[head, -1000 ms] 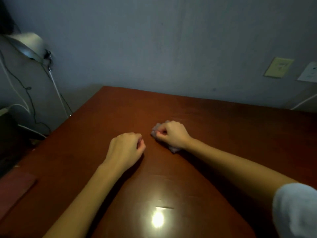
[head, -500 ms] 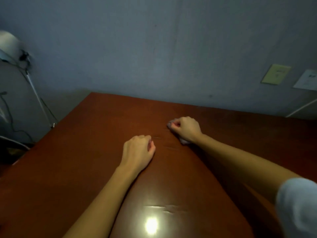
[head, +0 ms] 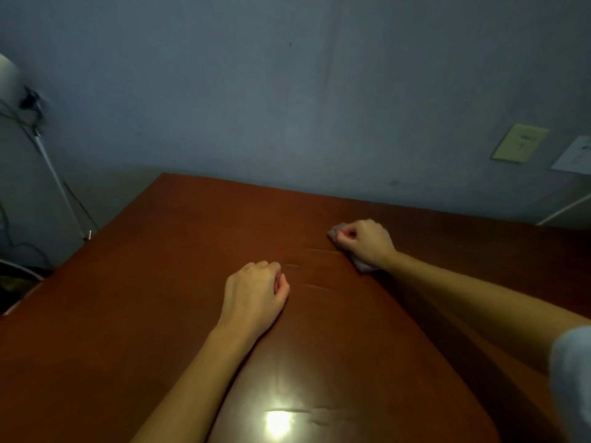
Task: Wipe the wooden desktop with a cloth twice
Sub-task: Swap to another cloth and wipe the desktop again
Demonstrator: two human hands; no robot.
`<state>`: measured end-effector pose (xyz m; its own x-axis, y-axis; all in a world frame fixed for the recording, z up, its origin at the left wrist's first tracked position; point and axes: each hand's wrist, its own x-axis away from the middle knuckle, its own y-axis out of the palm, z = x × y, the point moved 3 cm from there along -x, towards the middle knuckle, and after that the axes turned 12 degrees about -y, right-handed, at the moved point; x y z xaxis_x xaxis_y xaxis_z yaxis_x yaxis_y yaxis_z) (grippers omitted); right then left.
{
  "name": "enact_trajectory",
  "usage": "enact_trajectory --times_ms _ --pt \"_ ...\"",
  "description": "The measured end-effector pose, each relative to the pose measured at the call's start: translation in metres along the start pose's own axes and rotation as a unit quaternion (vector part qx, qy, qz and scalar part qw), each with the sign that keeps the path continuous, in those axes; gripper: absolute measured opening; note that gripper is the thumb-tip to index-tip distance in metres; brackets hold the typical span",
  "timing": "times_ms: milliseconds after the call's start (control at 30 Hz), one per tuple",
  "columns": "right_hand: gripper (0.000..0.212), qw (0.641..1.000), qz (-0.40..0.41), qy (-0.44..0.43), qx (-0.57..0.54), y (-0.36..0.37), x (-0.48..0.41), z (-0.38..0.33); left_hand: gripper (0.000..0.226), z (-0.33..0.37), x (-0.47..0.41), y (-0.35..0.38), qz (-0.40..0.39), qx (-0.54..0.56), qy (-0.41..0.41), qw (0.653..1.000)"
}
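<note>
A reddish-brown wooden desktop (head: 166, 282) fills the lower part of the head view. My right hand (head: 366, 243) grips a small greyish-pink cloth (head: 363, 266) and presses it on the desk toward the far side, right of centre. Only the cloth's edges show, at my fingertips and under my wrist. My left hand (head: 254, 294) rests on the desk nearer to me, fingers curled into a loose fist with nothing in it. Faint wet streaks lie on the wood between the two hands.
A grey-blue wall rises directly behind the desk's far edge. A lamp with its thin stand (head: 52, 174) and cables stands off the desk's left side. A yellowish wall plate (head: 519, 142) and a white paper (head: 575, 155) hang at the right. A light glare (head: 277, 422) shines on the near desk.
My right hand has slid the cloth to the right and farther from me across the desk. My left hand has stayed about where it rested, and the view has turned right.
</note>
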<state>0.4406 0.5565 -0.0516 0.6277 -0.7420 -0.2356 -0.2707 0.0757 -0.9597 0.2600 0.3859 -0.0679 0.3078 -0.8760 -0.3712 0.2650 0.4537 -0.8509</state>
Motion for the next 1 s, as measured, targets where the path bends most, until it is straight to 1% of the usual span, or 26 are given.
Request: enact_trajectory --times_ms 33,100,167,200,300,367,400,467,533,600,700,767,833,933,967,1000 --pt "0.033 1.0 0.001 0.017 0.005 0.003 -0.016 0.001 0.027 0.0 -0.001 0.001 -0.001 0.003 -0.001 1.0" --pt "0.031 0.999 0.004 0.042 0.006 0.011 -0.045 -0.012 0.027 -0.001 -0.002 0.002 -0.003 0.009 -0.002 1.0" --pt "0.032 0.999 0.004 0.033 -0.004 0.018 -0.064 -0.04 0.028 -0.002 -0.002 0.003 0.002 0.008 -0.001 1.0" --pt "0.032 1.0 -0.001 0.01 -0.011 0.02 -0.064 -0.058 0.03 -0.003 -0.001 0.003 0.005 0.005 0.001 1.0" --pt "0.029 0.992 -0.044 -0.115 -0.04 0.028 -0.034 -0.102 0.034 -0.005 0.001 0.003 0.012 -0.006 0.012 1.0" --pt "0.039 0.983 -0.061 -0.163 -0.064 0.023 -0.007 -0.102 0.036 -0.006 0.001 0.002 0.014 -0.007 0.016 1.0" --pt "0.043 0.983 -0.062 -0.162 -0.063 0.018 0.0 -0.089 0.036 -0.006 0.002 0.002 0.016 -0.004 0.014 1.0" --pt "0.048 0.991 -0.051 -0.107 -0.061 0.009 -0.002 -0.05 0.035 -0.005 0.002 0.002 0.018 -0.003 0.011 1.0" --pt "0.045 0.998 -0.034 -0.029 -0.045 0.003 -0.018 -0.007 0.034 -0.004 0.001 0.003 0.013 -0.004 0.007 1.0" --pt "0.041 0.999 -0.01 0.033 -0.03 0.004 -0.046 0.021 0.034 -0.002 -0.001 0.004 0.01 -0.007 0.001 1.0" --pt "0.041 0.993 0.021 0.105 -0.047 0.014 -0.099 0.025 0.035 -0.002 -0.003 0.005 0.01 -0.012 0.001 1.0" --pt "0.036 0.992 0.021 0.112 -0.046 0.023 -0.126 0.002 0.034 -0.004 -0.003 0.007 0.015 -0.007 0.003 1.0" --pt "0.034 0.996 0.011 0.068 -0.052 0.032 -0.138 -0.038 0.032 -0.004 -0.003 0.007 0.025 -0.006 0.011 1.0" --pt "0.029 0.996 -0.023 -0.051 -0.076 0.038 -0.115 -0.098 0.026 -0.005 -0.003 0.006 0.039 -0.012 0.015 0.999" --pt "0.03 0.992 -0.041 -0.084 -0.081 0.037 -0.1 -0.105 0.024 -0.005 -0.003 0.006 0.044 -0.015 0.017 0.999" --pt "0.035 0.989 -0.053 -0.108 -0.081 0.035 -0.084 -0.103 0.023 -0.005 -0.002 0.006 0.047 -0.017 0.018 0.999"
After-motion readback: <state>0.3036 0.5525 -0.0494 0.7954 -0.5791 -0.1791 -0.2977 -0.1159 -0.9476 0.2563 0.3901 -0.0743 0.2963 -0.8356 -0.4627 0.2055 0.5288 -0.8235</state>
